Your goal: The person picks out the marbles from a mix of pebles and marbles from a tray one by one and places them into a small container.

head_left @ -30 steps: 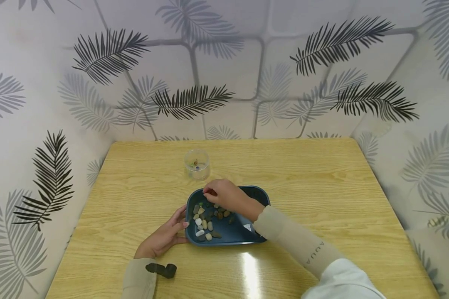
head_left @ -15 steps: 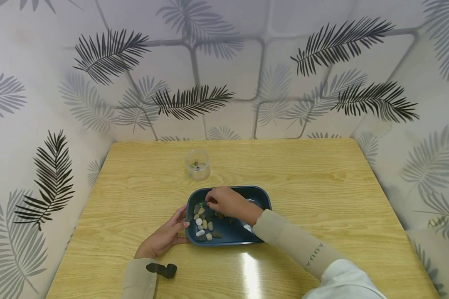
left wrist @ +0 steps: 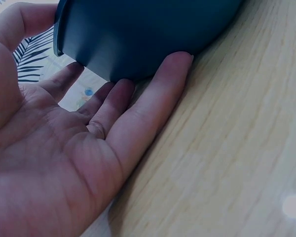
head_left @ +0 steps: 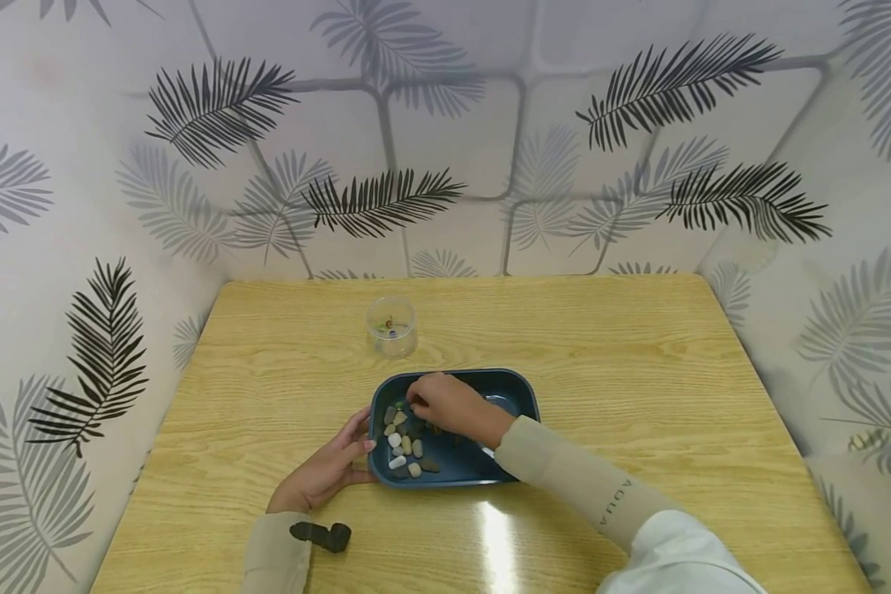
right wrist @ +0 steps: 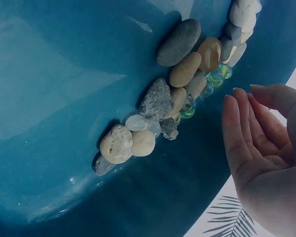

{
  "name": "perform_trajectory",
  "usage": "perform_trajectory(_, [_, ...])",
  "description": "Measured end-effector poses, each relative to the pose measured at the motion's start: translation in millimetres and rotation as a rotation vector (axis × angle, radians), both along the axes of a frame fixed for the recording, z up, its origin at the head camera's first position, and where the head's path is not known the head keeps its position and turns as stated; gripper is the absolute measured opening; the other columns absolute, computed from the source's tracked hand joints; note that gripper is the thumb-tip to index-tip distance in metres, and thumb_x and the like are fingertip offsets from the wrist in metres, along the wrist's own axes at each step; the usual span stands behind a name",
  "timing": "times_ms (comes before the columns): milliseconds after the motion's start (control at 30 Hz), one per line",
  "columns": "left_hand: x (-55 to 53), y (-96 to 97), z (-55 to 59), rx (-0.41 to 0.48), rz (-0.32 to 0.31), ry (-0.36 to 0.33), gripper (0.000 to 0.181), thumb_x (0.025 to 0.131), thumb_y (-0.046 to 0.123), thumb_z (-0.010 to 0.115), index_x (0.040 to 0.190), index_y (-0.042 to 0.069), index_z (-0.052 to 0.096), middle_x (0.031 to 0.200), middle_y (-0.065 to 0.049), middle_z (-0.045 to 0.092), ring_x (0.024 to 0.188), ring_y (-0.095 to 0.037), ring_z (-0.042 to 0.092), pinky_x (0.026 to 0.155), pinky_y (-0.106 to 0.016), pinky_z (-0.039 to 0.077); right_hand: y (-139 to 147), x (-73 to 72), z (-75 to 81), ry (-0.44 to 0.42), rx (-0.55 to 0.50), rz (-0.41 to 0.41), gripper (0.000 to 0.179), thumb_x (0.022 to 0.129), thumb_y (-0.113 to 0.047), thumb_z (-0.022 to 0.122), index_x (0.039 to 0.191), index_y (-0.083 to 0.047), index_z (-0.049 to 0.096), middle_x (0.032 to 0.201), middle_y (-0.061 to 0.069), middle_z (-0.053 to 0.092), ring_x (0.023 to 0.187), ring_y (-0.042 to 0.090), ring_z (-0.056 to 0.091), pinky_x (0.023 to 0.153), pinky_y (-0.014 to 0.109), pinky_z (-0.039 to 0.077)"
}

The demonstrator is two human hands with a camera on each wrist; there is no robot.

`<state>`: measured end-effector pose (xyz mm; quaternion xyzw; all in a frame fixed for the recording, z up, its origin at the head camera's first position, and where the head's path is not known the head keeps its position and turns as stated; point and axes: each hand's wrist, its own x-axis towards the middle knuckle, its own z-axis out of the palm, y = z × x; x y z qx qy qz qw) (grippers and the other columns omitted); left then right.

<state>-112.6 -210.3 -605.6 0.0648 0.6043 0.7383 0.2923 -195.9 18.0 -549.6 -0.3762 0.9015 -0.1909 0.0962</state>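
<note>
A dark blue tray (head_left: 453, 474) with rounded corners stands on the table. Its left part bears several pebbles (head_left: 406, 445) in white, tan and grey. Clear and green glass marbles (right wrist: 215, 79) lie among the pebbles in the right wrist view. My left hand (head_left: 328, 467) holds the tray at its left end, thumb over the rim and fingertips against the outer wall. Over the tray's far left part is my right hand (head_left: 451, 404), fingers loosely bent beside the marbles. No object shows between its fingertips in the right wrist view.
A clear round container (head_left: 392, 340) with a few small coloured pieces at its bottom stands behind the tray's left end. The wooden table (head_left: 638, 355) meets a leaf-patterned wall (head_left: 453, 148) at the back. A dark strap (head_left: 319, 536) crosses the left sleeve.
My right hand has drawn back from the tray's far rim and dipped slightly towards the pebbles and marbles. The left hand, tray and clear container stay in place.
</note>
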Motion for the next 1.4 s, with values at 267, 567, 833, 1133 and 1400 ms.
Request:
perform_trajectory(267, [0.8,0.1,0.9,0.003,0.01,-0.012,0.061,0.098,0.018,0.046,0.148,0.03,0.013,0.151,-0.007,0.011,0.124,-0.032,0.039,0.088,-0.051,0.046,-3.2,0.1,-1.8,0.041,0.01,-0.002,0.017,0.092,-0.015,0.058,0.105,-0.009,0.068,0.098,0.0,0.066,0.077,0.006,0.058,0.07,0.021,0.049])
perform_trajectory(567, [0.0,-1.0,-1.3,0.016,-0.005,-0.004,0.062,0.098,0.018,0.046,0.148,0.028,0.011,0.151,-0.009,0.01,0.125,-0.033,0.038,0.089,-0.051,0.046,-6.5,-2.0,-8.9,0.029,0.028,-0.01,0.017,0.092,-0.014,0.058,0.106,-0.008,0.067,0.096,0.0,0.065,0.071,0.004,0.056,0.067,0.02,0.048])
perform_trajectory(833, [0.5,-1.7,-1.9,0.028,-0.014,-0.003,0.062,0.098,0.019,0.046,0.149,0.028,0.011,0.151,-0.009,0.009,0.126,-0.034,0.037,0.089,-0.051,0.045,-8.7,-0.3,-9.5,-0.005,0.037,-0.019,0.017,0.092,-0.014,0.059,0.104,-0.008,0.068,0.088,-0.002,0.064,0.067,0.004,0.054,0.063,0.019,0.047])
perform_trajectory(1133, [0.9,-1.6,-1.1,0.029,-0.006,-0.009,0.062,0.098,0.019,0.046,0.148,0.028,0.011,0.151,-0.008,0.009,0.127,-0.033,0.036,0.089,-0.051,0.045,-10.0,2.0,-9.8,0.03,0.069,-0.028,0.02,0.092,-0.014,0.059,0.108,-0.006,0.066,0.097,0.002,0.065,0.08,0.009,0.058,0.071,0.023,0.049])
perform_trajectory(1400, [0.1,-1.6,-0.6,0.026,0.0,-0.016,0.063,0.098,0.02,0.048,0.148,0.029,0.011,0.151,-0.007,0.01,0.128,-0.033,0.033,0.089,-0.052,0.045,-12.7,0.6,-13.7,0.028,0.094,-0.03,0.014,0.091,-0.016,0.061,0.101,-0.009,0.068,0.089,-0.002,0.064,0.075,0.007,0.056,0.065,0.022,0.048])
